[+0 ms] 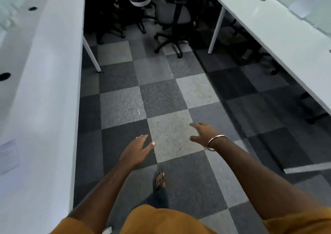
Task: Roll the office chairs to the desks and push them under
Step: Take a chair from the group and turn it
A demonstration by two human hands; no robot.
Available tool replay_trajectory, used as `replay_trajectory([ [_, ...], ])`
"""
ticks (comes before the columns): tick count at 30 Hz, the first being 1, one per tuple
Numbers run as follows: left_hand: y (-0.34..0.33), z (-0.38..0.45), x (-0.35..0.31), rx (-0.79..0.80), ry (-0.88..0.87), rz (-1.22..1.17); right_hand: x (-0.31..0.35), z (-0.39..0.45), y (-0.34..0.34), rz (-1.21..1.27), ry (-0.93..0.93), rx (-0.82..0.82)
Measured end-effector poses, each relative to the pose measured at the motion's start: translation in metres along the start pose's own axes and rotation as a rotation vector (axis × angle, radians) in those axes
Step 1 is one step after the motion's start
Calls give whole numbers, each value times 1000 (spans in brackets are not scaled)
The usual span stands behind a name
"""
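A person stands in an aisle of chequered grey carpet tiles (166, 97) between two long white desks. Both bare arms reach forward over the carpet. The left hand (138, 148) has its fingers straight and loosely together, thumb held apart, holding nothing. The right hand (201, 132), with a thin metal bangle (215, 142) at its wrist, is spread with thumb and fingers apart, also holding nothing. Below the left hand, one foot in a dark sandal (159, 180) is on the carpet.

Far beyond the hands, at the end of the aisle, a grey-seated office chair with a black five-star wheeled base (172, 18) stands out in the open on the carpet, just past the end leg of the long white desk on the right (279, 29). To that chair's left, several more black office chairs (116, 11) crowd in shadow beside the long white desk on the left (53, 72), whose top has round black cable holes. Dark chair bases show beneath the right desk.
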State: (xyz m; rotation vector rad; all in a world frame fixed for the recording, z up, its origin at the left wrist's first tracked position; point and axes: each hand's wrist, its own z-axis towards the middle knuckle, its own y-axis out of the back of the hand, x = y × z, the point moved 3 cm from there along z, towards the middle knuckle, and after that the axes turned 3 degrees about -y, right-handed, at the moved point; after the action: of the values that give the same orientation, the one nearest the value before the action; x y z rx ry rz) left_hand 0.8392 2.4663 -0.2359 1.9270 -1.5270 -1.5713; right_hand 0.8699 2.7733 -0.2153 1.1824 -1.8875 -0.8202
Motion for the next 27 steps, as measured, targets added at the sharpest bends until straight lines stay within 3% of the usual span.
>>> replay_trajectory([
  [7, 53, 135, -4, 29, 61, -2, 0, 130, 75, -3, 11, 22],
  [15, 136, 301, -72, 0, -21, 16, -13, 264, 200, 12, 10, -76],
  [27, 184, 564, -172, 2, 29, 25, -109, 497, 346, 100, 14, -71],
])
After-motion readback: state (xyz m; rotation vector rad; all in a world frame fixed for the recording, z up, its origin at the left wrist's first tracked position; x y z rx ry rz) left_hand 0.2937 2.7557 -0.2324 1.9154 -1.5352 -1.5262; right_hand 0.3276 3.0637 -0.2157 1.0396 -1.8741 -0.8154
